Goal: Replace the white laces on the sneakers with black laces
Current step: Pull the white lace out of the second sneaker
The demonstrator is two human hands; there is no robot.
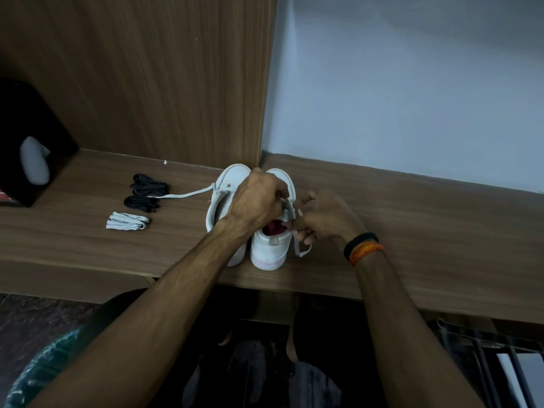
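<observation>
Wood desk carries two sneakers at centre; black laces and a white bundle lie left of them; a dark box sits far left. Left hand hides the lacing, fingers curled on a white lace; right hand pinches it too.

Home room, likely a bedroom or study: built-in wood-laminate desk, matching wardrobe side panel, plain painted wall, dark patterned floor.

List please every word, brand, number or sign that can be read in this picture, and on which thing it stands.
None can be read.
Black box at the left edge: red and white marks on its lower corner, too blurred to read.
White sneakers: no visible lettering.
</observation>
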